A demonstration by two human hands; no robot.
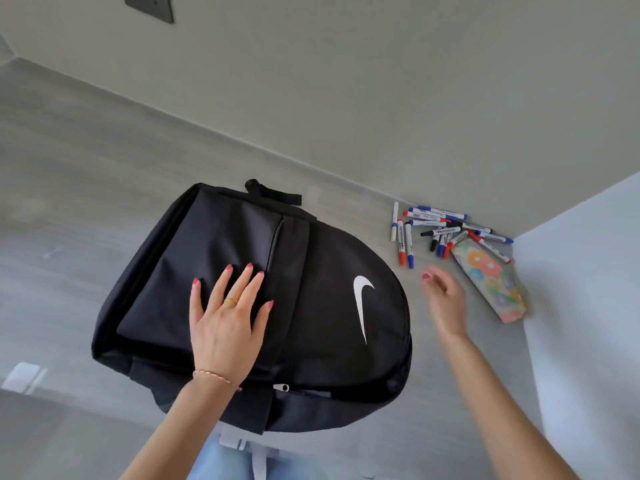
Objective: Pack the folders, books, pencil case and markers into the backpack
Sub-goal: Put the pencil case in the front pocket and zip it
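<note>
A black backpack (329, 258) with a white swoosh lies flat on the grey table, its front pocket facing up. My left hand (227, 315) rests flat on that pocket, fingers spread. My right hand (445, 301) hovers open just right of the backpack, holding nothing, a short way from the flowered pencil case (491, 280). Several red, blue and black markers (446, 228) lie scattered beyond the pencil case, some touching its far end. No folders or books are in view.
The grey table (104, 188) meets a pale wall behind and a white side panel (585, 306) at the right, boxing in the corner where the markers lie. A dark wall plate (149, 5) sits at top left. The backpack overhangs the near table edge.
</note>
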